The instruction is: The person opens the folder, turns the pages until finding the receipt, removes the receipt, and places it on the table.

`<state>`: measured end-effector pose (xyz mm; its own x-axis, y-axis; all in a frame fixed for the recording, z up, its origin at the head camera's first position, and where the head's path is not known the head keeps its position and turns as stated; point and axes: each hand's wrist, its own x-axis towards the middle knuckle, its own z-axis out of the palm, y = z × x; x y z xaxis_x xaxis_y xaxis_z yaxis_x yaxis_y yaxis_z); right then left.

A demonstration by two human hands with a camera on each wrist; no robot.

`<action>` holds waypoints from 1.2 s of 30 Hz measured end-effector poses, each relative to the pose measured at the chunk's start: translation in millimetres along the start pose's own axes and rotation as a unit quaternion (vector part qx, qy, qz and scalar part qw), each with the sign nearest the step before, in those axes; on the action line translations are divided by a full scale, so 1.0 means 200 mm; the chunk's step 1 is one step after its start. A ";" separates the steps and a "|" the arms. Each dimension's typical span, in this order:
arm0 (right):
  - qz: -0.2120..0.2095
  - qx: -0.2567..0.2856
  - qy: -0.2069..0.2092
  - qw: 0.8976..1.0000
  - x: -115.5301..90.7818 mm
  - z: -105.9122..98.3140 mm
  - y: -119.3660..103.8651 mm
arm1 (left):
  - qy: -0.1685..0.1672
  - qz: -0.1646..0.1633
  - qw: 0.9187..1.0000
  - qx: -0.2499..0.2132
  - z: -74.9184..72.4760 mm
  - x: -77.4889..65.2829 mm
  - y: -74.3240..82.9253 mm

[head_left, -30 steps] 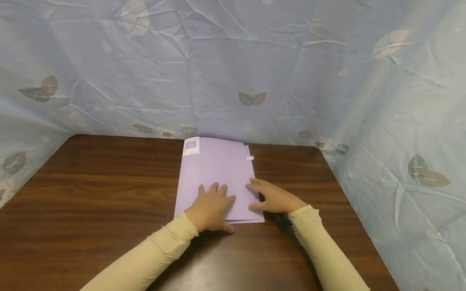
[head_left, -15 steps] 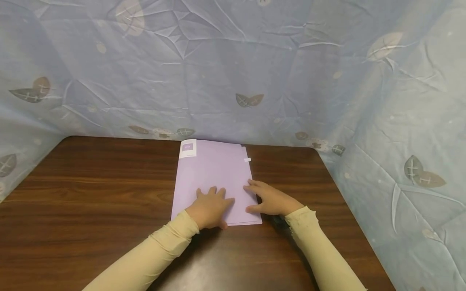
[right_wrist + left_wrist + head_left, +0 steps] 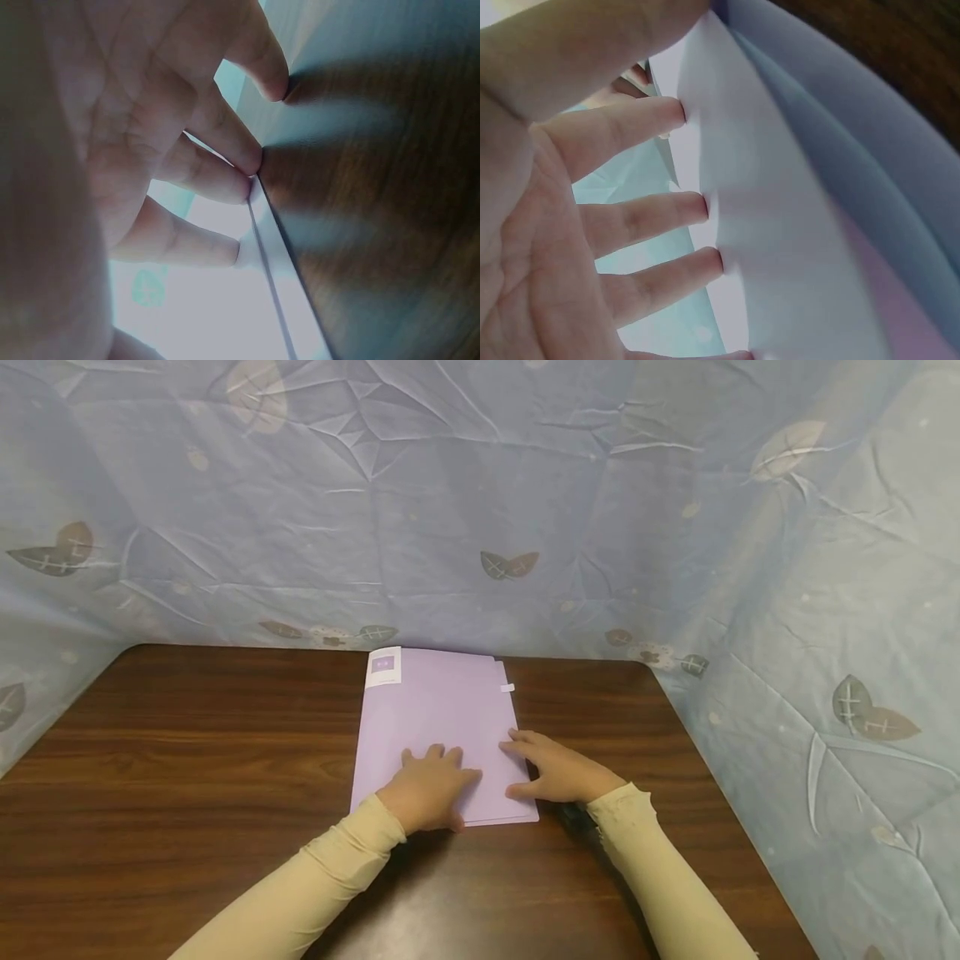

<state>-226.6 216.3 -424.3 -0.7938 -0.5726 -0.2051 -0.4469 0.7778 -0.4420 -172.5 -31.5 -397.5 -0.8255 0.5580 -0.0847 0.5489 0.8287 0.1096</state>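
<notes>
Only left wrist: gaping folder layers (image 3: 769,202)

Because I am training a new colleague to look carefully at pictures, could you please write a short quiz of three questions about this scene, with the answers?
1. Multiple choice, in the head view: where is the large white label on the purple folder?
A) In the near right corner
B) In the far left corner
C) In the middle
2. True or false: the left hand rests on the purple folder with its fingers spread.
3. Short answer: which hand is at the edge of the purple folder that has the small white tab?

Key: 1. B; 2. True; 3. The right hand.
</notes>
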 end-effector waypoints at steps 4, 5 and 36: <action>0.009 -0.007 -0.007 1.000 0.00 -0.01 0.00 | 0.004 0.008 1.000 0.006 -0.01 0.00 -0.01; 0.011 -0.006 -0.009 1.000 0.00 -0.01 0.00 | 0.006 0.009 1.000 0.005 -0.01 0.00 -0.01; -0.009 0.009 0.010 1.000 0.00 -0.03 0.04 | 0.044 -0.025 0.998 -0.040 -0.01 0.02 0.00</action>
<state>-232.8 224.7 -422.7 -0.7943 -0.5804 -0.1794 -0.4533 0.7629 -0.4610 -175.7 -30.3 -396.4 -0.8617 0.5074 -0.0060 0.4976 0.8473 0.1855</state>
